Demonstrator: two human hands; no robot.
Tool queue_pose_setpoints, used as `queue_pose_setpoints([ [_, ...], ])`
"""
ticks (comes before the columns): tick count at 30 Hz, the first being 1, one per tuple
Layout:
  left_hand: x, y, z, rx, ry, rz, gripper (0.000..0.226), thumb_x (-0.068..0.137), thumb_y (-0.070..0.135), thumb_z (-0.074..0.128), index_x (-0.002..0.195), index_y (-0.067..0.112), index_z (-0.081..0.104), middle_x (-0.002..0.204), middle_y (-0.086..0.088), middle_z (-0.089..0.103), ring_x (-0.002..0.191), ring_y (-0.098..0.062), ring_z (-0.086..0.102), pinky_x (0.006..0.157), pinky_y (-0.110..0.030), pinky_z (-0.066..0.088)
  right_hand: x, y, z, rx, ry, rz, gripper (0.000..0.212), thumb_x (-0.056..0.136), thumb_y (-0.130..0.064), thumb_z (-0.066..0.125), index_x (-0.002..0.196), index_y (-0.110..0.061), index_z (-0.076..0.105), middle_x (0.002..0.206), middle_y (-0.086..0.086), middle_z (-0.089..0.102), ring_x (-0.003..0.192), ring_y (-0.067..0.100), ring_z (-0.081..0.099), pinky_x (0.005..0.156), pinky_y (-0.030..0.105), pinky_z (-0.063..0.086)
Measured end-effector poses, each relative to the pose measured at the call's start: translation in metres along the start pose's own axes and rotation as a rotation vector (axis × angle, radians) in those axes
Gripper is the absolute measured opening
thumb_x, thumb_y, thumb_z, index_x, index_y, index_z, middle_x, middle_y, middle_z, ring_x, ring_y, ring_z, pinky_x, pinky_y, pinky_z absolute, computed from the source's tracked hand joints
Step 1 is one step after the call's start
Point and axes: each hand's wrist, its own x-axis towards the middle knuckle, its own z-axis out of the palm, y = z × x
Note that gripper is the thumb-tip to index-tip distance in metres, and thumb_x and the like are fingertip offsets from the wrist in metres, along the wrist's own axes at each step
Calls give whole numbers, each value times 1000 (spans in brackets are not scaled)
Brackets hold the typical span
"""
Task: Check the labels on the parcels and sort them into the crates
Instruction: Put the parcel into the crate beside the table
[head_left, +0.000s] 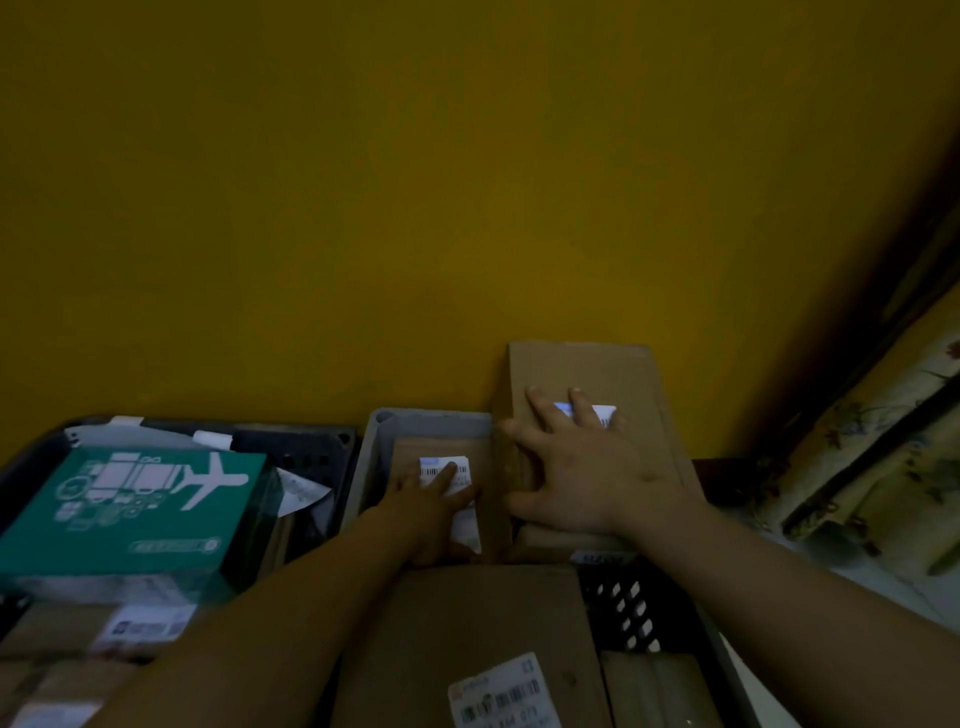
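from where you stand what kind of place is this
Likely a home corner used for sorting parcels, not a warehouse: labelled cardboard boxes in plastic crates against a yellow wall, with a floral curtain at the right.

The brown matt cardboard parcel (597, 374) bore a white paper label (605, 414); the grey smooth plastic crate (415, 418) looked dull.

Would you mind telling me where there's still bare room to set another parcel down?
Little: a dark strip along the grey crate's left wall, beside the parcel under the left hand. The black crate holding the green box looks packed; the right hand presses the tall carton.
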Motion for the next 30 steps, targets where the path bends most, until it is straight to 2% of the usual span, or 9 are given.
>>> queue_pose_setpoints([
  [3, -2, -4, 1, -26, -3, -8, 92, 83, 75, 44, 151, 40, -9, 161, -4, -18, 141, -51, -16, 116, -61, 0, -4, 3, -5, 12, 10, 12, 80, 80, -67, 52, 147, -51, 12, 163, -7, -11, 148, 37, -8, 113, 65, 9],
  [7, -7, -9, -2, -40, -19, -37, 93, 83, 76, 43, 152, 37, -6, 161, -3, -15, 143, -47, -16, 116, -59, 7, -6, 3, -7, 20, -2, 10, 78, 83, -65, 51, 148, -50, 11, 163, -6, -12, 148, 37, -7, 112, 65, 11],
  [10, -3, 0, -12, 31, 25, -38, 91, 83, 77, 40, 154, 31, 4, 162, -9, 0, 145, -44, -1, 116, -57, 9, -6, 1, -7, 32, -7, 5, 78, 84, -64, 51, 149, -49, 12, 163, -6, -11, 148, 38, -7, 112, 65, 10],
  [12, 3, 7, -16, 49, 79, -3, 90, 83, 73, 45, 153, 28, 10, 160, -11, 8, 146, -40, 3, 115, -58, 9, -6, 1, -10, 36, -11, 2, 77, 83, -64, 52, 149, -48, 13, 163, -6, -11, 148, 37, -7, 113, 64, 11],
  [15, 11, 6, -14, 10, 58, 30, 99, 80, 76, 48, 153, 34, -5, 162, -4, -8, 146, -40, -9, 114, -62, 3, -7, 6, -14, 25, -2, 12, 78, 82, -65, 52, 148, -49, 14, 163, -6, -10, 149, 35, -4, 113, 63, 14],
  [18, 12, 2, -7, 34, 52, 21, 101, 79, 79, 44, 151, 36, -14, 161, -4, -17, 144, -44, -16, 114, -61, -3, -7, 9, -19, 12, 2, 16, 79, 81, -67, 52, 148, -49, 14, 163, -6, -9, 149, 34, -2, 113, 61, 15],
  [26, 8, -1, -5, 3, 21, 13, 100, 82, 75, 46, 151, 34, -14, 160, -6, -20, 141, -48, -20, 114, -59, -8, -14, 17, -32, 20, -9, 34, 79, 83, -67, 51, 149, -47, 12, 163, -5, -8, 149, 29, 4, 114, 59, 17],
  [30, 12, 6, -15, 38, 7, 31, 100, 81, 72, 52, 153, 34, -7, 161, -4, -13, 145, -43, -13, 113, -64, 2, -18, 20, -36, 62, -23, 45, 80, 84, -63, 53, 149, -49, 10, 163, -7, -8, 149, 27, 3, 114, 52, 20],
])
